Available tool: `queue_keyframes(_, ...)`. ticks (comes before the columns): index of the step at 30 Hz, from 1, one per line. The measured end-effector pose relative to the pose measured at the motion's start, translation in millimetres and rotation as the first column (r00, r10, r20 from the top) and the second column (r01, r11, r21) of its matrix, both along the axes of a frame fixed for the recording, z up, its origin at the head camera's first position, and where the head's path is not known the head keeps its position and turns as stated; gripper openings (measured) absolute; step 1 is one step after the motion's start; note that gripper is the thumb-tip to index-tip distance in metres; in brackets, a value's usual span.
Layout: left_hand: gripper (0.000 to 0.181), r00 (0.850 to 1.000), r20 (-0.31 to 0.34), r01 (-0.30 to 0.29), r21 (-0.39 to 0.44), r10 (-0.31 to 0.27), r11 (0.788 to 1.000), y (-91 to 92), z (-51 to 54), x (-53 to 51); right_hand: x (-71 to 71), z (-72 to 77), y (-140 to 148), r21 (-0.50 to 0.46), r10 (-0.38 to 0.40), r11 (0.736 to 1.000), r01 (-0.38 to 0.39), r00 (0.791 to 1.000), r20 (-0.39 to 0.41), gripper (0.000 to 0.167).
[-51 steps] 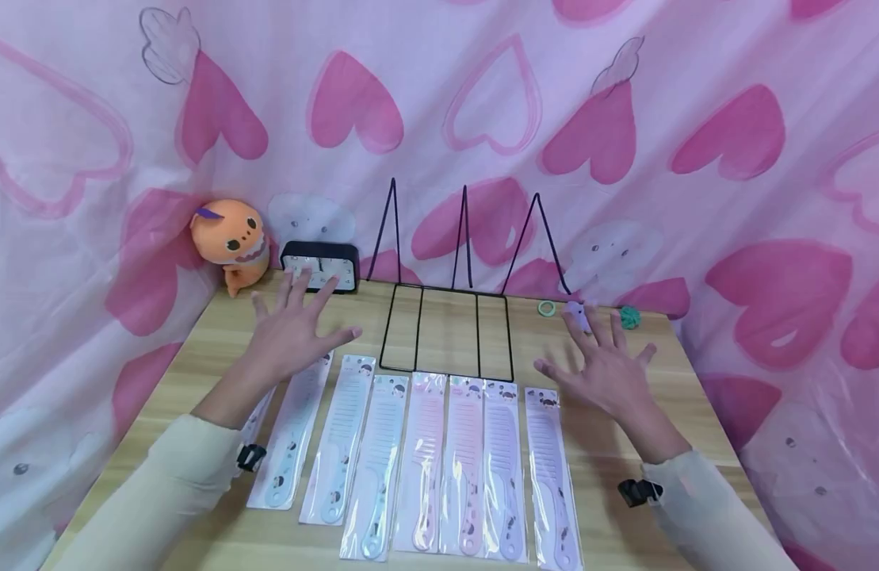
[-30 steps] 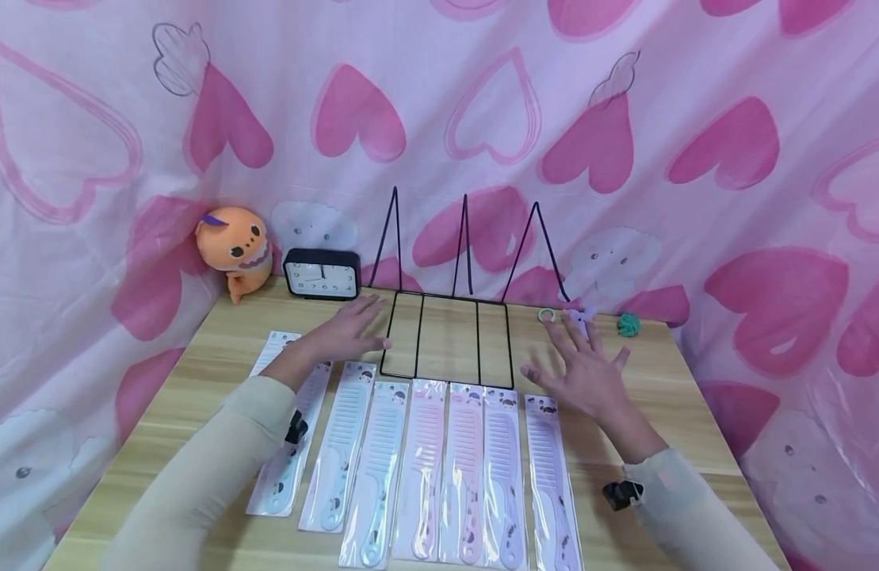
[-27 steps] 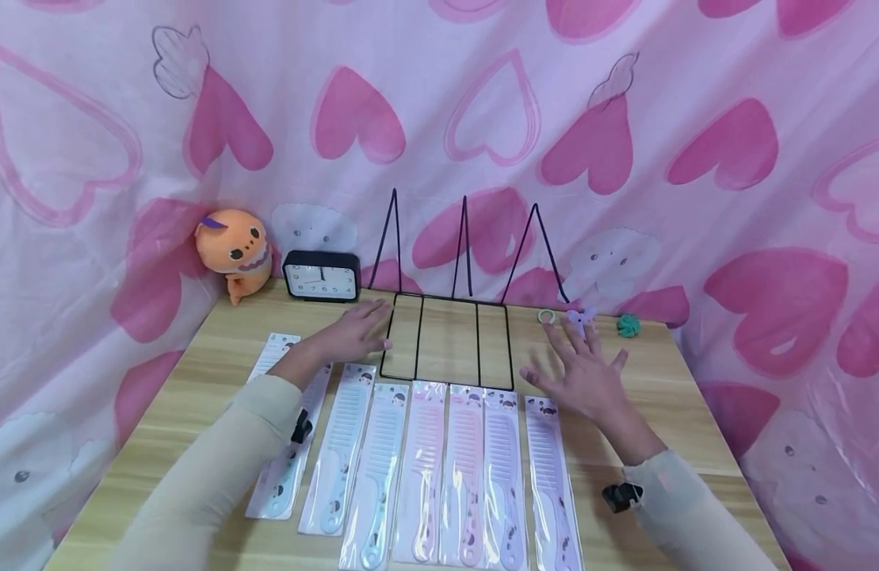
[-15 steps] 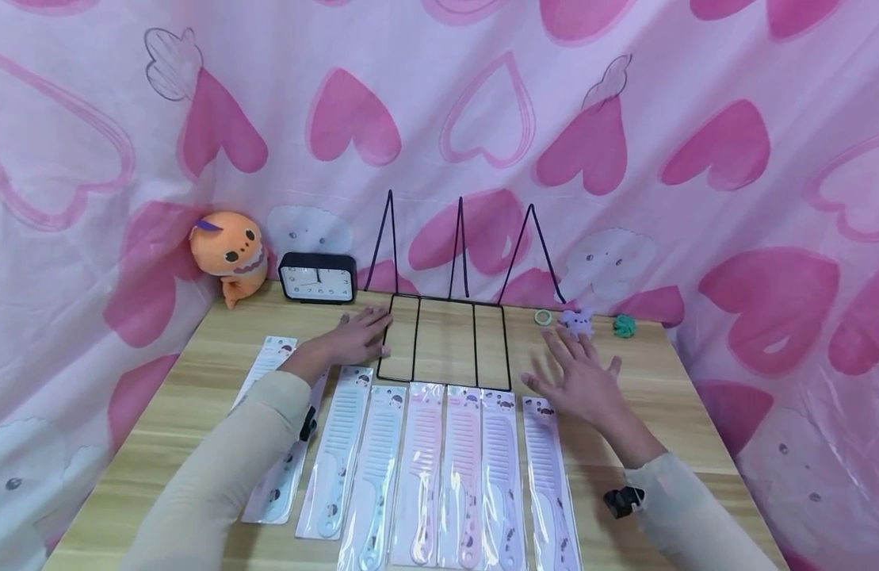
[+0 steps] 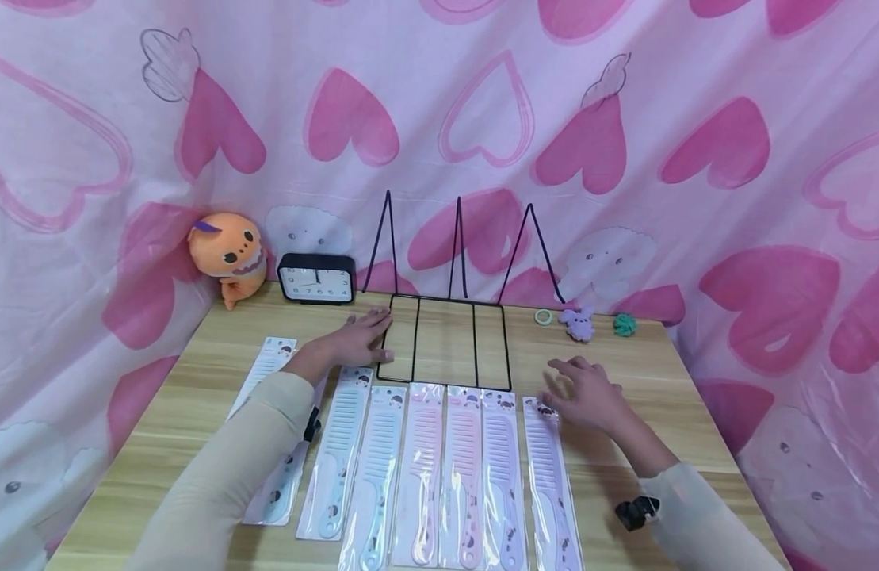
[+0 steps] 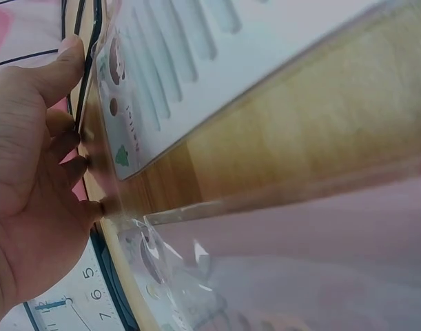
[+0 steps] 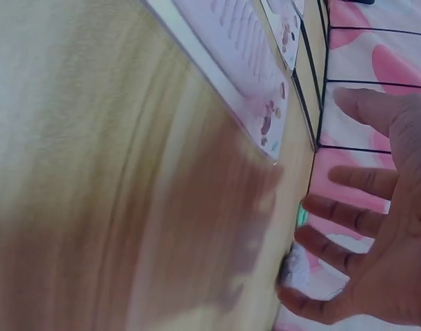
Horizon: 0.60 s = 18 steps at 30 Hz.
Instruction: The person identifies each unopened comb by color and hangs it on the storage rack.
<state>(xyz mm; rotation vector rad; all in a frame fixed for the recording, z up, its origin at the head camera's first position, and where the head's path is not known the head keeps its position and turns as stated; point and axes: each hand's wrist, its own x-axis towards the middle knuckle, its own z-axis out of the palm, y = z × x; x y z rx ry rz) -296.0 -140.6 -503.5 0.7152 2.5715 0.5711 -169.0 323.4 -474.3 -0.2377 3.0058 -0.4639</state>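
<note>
My left hand [image 5: 357, 337] rests at the left side of a black wire rack [image 5: 475, 349], its fingertips and thumb at the rack's left bar. In the left wrist view the thumb lies against a black wire, and the fingers are loosely bent toward the tabletop. My right hand [image 5: 589, 396] hovers, fingers spread and slightly bent, beside the top of the rightmost purple comb [image 5: 551, 476] in clear packaging. Nothing is in it. Several packaged combs lie in a row before the rack: purple, a pink comb [image 5: 423, 476], and a blue comb [image 5: 376, 476]. My left forearm partly hides the leftmost packs.
At the back left stand an orange plush toy [image 5: 228, 250] and a black-framed clock [image 5: 316, 279]. A pale green ring [image 5: 543, 317], a purple toy figure [image 5: 578, 323] and a green ball [image 5: 624, 324] lie at the back right. A heart-print curtain [image 5: 439, 87] hangs behind the table.
My left hand has moved from before the clock to the rack's left bar. My right hand has drawn back from the purple toy figure, its fingers more bent. The combs stay in place.
</note>
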Motion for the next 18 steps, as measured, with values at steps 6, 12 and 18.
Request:
queue_keyframes(6,0.093,1.0,0.011,-0.02,-0.014,0.02,1.0,1.6,-0.6,-0.1,1.6,-8.1,9,-0.178,0.058,0.983,-0.045,0.996,0.07,0.056)
queue_keyframes(12,0.094,1.0,0.025,-0.018,0.002,0.018,1.0,2.4,-2.2,-1.4,1.8,-15.9,15,-0.209,0.017,0.978,0.015,0.989,0.149,0.04)
queue_keyframes(18,0.094,0.999,0.031,-0.02,0.017,0.019,1.0,3.6,-1.5,1.0,1.0,-23.3,18,-0.231,-0.037,0.969,0.087,0.977,0.21,0.021)
